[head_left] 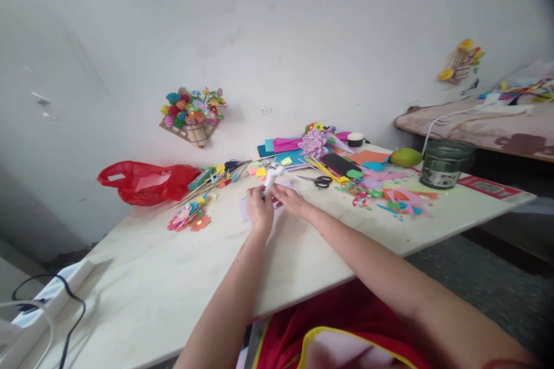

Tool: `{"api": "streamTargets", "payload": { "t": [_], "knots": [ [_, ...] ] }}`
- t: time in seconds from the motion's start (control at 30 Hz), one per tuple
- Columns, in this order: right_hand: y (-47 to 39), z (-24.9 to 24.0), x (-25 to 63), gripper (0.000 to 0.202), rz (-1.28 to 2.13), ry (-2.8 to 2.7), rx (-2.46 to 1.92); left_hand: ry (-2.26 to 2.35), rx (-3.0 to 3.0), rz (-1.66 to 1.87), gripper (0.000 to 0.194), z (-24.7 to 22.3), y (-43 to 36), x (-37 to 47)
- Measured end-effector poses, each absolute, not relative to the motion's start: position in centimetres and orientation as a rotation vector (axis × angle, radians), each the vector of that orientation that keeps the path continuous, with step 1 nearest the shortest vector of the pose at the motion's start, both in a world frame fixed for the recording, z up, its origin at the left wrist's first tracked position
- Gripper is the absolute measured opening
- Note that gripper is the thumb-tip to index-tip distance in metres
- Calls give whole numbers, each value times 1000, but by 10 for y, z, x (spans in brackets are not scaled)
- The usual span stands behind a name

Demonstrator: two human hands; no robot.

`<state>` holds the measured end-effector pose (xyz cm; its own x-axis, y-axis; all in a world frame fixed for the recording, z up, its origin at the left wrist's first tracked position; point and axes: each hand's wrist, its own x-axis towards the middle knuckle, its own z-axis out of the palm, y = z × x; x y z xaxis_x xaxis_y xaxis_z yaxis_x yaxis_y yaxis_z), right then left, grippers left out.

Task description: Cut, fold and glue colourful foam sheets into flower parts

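Note:
My left hand point(260, 210) is closed around a slim white object point(272, 180), tube-like with a wider top; its exact kind is too blurred to tell. Beside it, my right hand point(292, 199) lies low over the table, with its fingers stretched toward the white object. Whether those fingertips touch the object, I cannot make out. Light purple paper point(244, 210) shows under and around both hands. Black-handled scissors point(321, 182) rest just beyond my right hand. Left of my hands lies a pile of foam flowers point(190, 216) in pink, orange and yellow.
The pale table point(164, 277) carries colourful scraps point(400, 199), a dark phone point(341, 165), a large purple flower point(313, 143), a green fruit point(405, 157) and a glass jar point(442, 167). A red bag point(147, 184) sits back left; a power strip point(56, 294) lies front left.

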<state>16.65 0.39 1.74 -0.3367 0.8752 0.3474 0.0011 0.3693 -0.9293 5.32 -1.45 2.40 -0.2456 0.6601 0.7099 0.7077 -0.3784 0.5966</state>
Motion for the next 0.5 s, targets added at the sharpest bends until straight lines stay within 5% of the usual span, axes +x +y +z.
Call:
{"api": "streamTargets", "payload": {
  "t": [0.27, 0.5],
  "knots": [
    [4, 24, 180, 32, 1283, -1217, -651, -1491, -2233, -1625, 21, 16, -25, 78],
    [13, 28, 194, 24, 1266, -1161, -651, -2222, -2093, -1181, 26, 36, -21, 54]
  ]
}}
